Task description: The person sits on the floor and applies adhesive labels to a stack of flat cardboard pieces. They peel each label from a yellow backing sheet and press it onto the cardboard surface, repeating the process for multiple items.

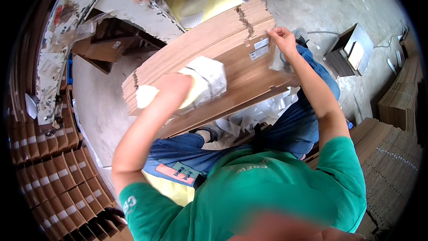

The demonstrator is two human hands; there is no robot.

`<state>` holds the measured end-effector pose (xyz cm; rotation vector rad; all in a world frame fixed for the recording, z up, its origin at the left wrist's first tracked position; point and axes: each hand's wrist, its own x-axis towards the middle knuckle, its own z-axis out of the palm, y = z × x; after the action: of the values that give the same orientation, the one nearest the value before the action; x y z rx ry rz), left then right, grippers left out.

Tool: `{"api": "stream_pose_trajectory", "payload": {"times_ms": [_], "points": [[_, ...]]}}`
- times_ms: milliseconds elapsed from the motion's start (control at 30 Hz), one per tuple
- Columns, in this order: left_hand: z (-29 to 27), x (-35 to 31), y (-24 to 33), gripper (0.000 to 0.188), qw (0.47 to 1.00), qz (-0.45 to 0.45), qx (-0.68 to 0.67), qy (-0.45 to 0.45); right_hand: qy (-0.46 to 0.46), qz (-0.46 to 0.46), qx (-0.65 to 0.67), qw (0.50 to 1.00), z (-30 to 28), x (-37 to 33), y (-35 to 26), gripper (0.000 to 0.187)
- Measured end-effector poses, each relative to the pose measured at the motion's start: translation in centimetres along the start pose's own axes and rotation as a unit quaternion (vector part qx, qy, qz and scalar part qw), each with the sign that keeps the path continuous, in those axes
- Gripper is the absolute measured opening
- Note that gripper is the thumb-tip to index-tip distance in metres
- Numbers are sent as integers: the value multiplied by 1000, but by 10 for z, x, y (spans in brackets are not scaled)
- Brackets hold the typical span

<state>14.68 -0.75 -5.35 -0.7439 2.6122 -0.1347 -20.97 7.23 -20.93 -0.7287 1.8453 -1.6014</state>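
A stack of brown boards (209,53) stands on edge in front of my knees, its face carrying two small white labels (259,49). My left hand (176,85), blurred by motion, is closed on a white-and-yellow bundle (207,78) with a dark line across it, against the stack's face. The bundle's exact kind is unclear. At the stack's right end, my right hand (284,40) pinches with thumb and forefinger by the upper corner, above the labels. What lies between those fingertips is too small to make out. Below, a long brown panel (232,102) runs toward my legs.
Loose white strips (263,109) lie between my legs. Slotted brown trays (58,178) fill the left side, beneath a worn, paint-chipped metal frame (53,62). Flat brown stacks (383,160) stand at the right. A dark open box (350,51) sits on the floor.
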Motion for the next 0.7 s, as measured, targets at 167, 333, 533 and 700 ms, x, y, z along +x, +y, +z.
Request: {"api": "stream_pose_trajectory", "payload": {"times_ms": [167, 333, 533, 700], "points": [[-153, -104, -68, 21, 931, -218, 284, 73, -12, 41, 72, 996, -22, -2, 8, 17], [-218, -148, -63, 23, 851, -265, 406, 200, -62, 89, 79, 991, -27, -14, 2, 10], [-203, -97, -17, 18, 938, -34, 238, 249, -166, 23, -146, 975, -76, -38, -10, 13], [-173, -88, -12, 5, 970, 127, -8, 207, -363, 10, -390, 846, -88, -61, -75, 24]]}}
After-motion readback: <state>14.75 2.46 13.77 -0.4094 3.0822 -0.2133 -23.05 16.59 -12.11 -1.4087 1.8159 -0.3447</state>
